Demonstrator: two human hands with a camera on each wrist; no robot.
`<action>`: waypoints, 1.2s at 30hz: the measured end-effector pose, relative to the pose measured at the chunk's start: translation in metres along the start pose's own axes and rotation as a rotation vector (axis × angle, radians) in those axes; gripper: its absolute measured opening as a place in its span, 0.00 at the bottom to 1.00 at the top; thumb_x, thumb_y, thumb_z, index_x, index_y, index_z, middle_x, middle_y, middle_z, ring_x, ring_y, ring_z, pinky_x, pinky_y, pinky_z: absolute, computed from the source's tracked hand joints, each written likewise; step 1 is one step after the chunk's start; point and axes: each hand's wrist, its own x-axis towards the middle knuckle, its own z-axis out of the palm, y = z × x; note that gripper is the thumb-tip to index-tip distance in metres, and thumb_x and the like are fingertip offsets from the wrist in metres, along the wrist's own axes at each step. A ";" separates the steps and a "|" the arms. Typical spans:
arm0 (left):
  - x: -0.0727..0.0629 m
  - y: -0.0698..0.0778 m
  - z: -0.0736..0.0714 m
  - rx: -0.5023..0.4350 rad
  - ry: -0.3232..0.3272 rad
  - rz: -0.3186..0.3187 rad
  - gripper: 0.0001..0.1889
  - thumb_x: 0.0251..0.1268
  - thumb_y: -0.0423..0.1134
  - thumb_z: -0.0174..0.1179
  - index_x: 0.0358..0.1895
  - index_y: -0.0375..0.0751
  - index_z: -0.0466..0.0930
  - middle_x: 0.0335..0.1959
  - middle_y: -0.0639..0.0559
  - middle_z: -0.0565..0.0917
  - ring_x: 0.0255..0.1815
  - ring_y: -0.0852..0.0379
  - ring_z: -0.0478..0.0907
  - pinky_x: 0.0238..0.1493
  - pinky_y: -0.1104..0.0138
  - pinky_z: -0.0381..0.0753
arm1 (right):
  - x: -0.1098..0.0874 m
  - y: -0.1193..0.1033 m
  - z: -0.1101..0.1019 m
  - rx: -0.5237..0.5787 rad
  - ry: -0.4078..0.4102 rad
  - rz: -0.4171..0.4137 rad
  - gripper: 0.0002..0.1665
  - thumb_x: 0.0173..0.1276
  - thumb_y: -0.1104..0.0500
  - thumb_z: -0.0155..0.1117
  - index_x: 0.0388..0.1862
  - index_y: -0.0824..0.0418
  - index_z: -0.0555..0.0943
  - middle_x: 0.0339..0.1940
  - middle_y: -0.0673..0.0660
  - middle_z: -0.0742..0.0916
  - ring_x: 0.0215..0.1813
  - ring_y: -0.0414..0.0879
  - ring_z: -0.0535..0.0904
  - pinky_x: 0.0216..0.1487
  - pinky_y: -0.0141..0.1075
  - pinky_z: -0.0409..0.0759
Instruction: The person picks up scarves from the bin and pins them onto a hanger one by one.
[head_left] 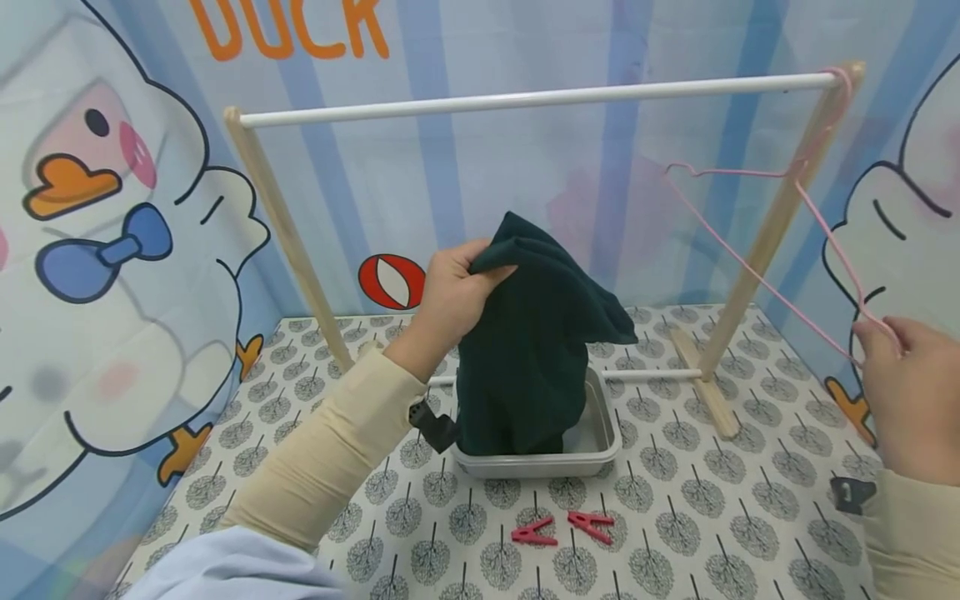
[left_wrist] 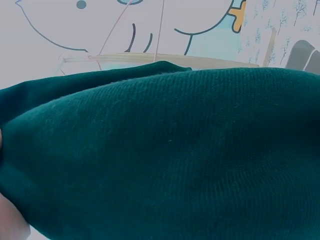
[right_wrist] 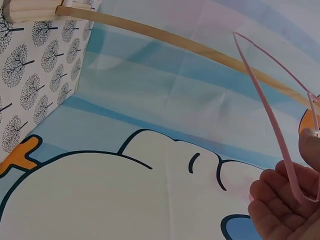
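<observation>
My left hand (head_left: pixel 457 287) pinches a dark green knit cloth (head_left: pixel 525 358) by its upper edge. The cloth hangs in folds from thumb and fingers, its lower part down in a pale rectangular tray (head_left: pixel 611 433); its full shape is hidden. The same fabric (left_wrist: pixel 165 150) fills most of the left wrist view. Far to the right, my right hand (head_left: pixel 918 392) grips a pink clothes hanger (head_left: pixel 750 172) at one corner. In the right wrist view, the fingers curl about that corner of the hanger (right_wrist: pixel 274 122). Its hook end overlaps the white bar's right end.
A drying rack with a white top bar (head_left: pixel 525 101) and wooden posts (head_left: pixel 288 242) stands behind the tray. Two red clothespins (head_left: pixel 535 532) lie before the tray on the tree-patterned cloth (head_left: pixel 652 500). A duck-printed backdrop (head_left: pixel 487 183) surrounds the back and sides.
</observation>
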 end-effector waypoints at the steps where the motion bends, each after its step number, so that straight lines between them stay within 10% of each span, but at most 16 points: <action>1: 0.000 0.000 0.000 0.002 0.000 0.002 0.06 0.62 0.32 0.59 0.33 0.32 0.82 0.28 0.42 0.82 0.31 0.52 0.79 0.31 0.63 0.78 | 0.000 0.000 0.001 0.006 -0.002 0.007 0.31 0.75 0.45 0.37 0.65 0.65 0.68 0.53 0.70 0.77 0.40 0.60 0.71 0.28 0.43 0.73; 10: -0.002 0.001 -0.001 -0.003 -0.008 0.005 0.06 0.62 0.32 0.59 0.33 0.32 0.82 0.29 0.41 0.82 0.32 0.51 0.80 0.34 0.61 0.80 | 0.007 0.001 0.008 0.130 0.050 0.113 0.29 0.73 0.41 0.41 0.63 0.56 0.72 0.38 0.47 0.75 0.30 0.39 0.62 0.22 0.25 0.61; 18: -0.004 0.002 0.000 0.001 -0.018 0.026 0.06 0.63 0.32 0.58 0.33 0.32 0.82 0.29 0.41 0.83 0.33 0.52 0.80 0.35 0.61 0.79 | 0.005 -0.003 0.004 0.222 0.095 0.150 0.29 0.73 0.41 0.41 0.61 0.56 0.73 0.48 0.44 0.77 0.33 0.28 0.60 0.32 0.25 0.62; 25: -0.003 0.004 -0.001 0.002 -0.017 0.019 0.06 0.63 0.32 0.58 0.33 0.32 0.81 0.28 0.42 0.82 0.32 0.52 0.79 0.33 0.61 0.79 | 0.003 -0.012 -0.007 0.249 0.125 0.141 0.30 0.71 0.39 0.42 0.59 0.56 0.75 0.29 0.28 0.67 0.34 0.28 0.59 0.35 0.30 0.60; 36: -0.002 0.007 -0.001 0.006 -0.004 0.026 0.06 0.62 0.32 0.59 0.34 0.32 0.82 0.30 0.40 0.83 0.32 0.52 0.80 0.33 0.62 0.79 | -0.009 -0.031 -0.022 0.323 0.188 0.097 0.20 0.69 0.39 0.47 0.49 0.44 0.80 0.32 0.28 0.74 0.33 0.28 0.60 0.36 0.27 0.57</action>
